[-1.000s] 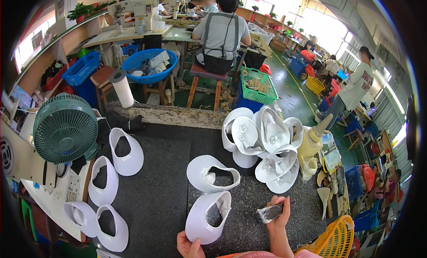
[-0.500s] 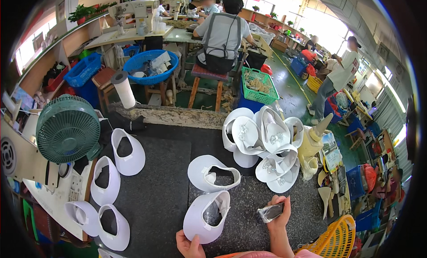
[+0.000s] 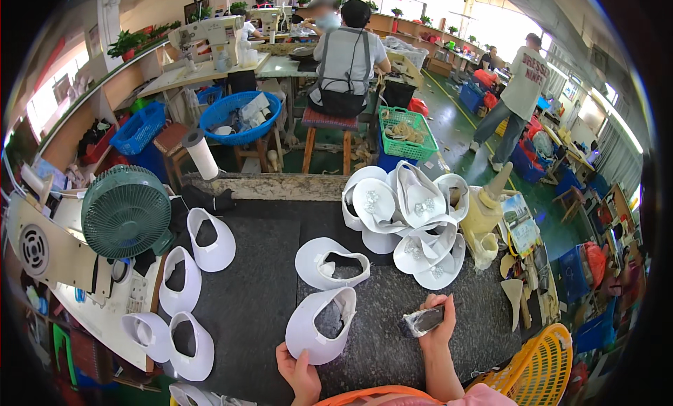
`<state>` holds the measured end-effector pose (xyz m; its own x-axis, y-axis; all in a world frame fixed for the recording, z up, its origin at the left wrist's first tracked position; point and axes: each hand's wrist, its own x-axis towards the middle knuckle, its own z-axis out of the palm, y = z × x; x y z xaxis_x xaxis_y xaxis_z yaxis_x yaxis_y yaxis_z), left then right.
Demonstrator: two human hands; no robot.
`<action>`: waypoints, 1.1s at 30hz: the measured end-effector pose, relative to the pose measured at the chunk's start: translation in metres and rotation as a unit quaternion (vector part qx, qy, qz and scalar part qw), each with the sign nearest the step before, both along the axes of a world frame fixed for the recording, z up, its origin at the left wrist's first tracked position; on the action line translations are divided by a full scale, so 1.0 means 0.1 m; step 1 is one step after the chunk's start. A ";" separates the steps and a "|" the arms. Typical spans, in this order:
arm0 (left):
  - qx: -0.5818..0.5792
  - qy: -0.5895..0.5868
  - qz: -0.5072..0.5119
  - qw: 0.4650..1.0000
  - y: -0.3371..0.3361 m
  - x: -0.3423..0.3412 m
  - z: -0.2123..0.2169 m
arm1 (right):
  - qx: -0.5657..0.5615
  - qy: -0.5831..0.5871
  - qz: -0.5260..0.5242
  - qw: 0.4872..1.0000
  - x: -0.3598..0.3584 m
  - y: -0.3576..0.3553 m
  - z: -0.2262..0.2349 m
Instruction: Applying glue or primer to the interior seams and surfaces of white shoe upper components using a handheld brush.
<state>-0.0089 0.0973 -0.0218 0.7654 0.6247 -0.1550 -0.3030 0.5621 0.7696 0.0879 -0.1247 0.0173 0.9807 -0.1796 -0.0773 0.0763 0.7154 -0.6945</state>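
Observation:
My left hand [image 3: 300, 372] pinches the near edge of a white shoe upper [image 3: 310, 334], its thumb on top. The upper lies on the dark work surface with its oval opening facing right. Just beyond it rests another white upper [image 3: 315, 267]. Closed in my right hand [image 3: 439, 325] is a small dark block-like tool [image 3: 423, 320] with clear, shiny wrapping at its left end; its exact kind is unclear. It is held over the surface, apart from the uppers. Beyond that hand is a pile of white uppers [image 3: 423, 203], several with sparkling ornaments.
More white uppers [image 3: 181, 280] lie along the left. A green fan [image 3: 126, 211] stands at the far left. Right of the pile is a yellowish container [image 3: 480, 213], with a pale spatula-like piece [image 3: 513, 301] nearer. A yellow basket [image 3: 543, 367] sits at the near right.
The whole view has shifted slightly. My hands keep their grips on the upper and the dark tool. A standing person at the right has turned away and moved left in view.

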 end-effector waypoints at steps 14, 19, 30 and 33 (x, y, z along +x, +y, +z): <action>0.018 -0.035 0.001 0.999 0.04 0.03 -0.06 | -0.003 -0.013 -0.016 1.000 -0.19 -0.22 0.07; 0.025 -0.038 -0.005 0.999 0.04 0.06 -0.05 | -0.016 -0.012 -0.031 0.999 -0.20 -0.24 0.08; 0.034 -0.039 0.006 0.999 0.03 0.07 -0.08 | -0.002 -0.017 -0.026 1.000 -0.22 -0.27 0.06; 0.033 -0.041 0.004 0.999 0.03 0.06 -0.07 | -0.004 -0.020 -0.023 1.000 -0.23 -0.26 0.07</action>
<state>-0.0025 0.1004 -0.0287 0.7682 0.6382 -0.0507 -0.3710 0.5083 0.7772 0.0649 -0.1509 0.0247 0.9735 -0.2256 -0.0364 0.1374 0.7050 -0.6957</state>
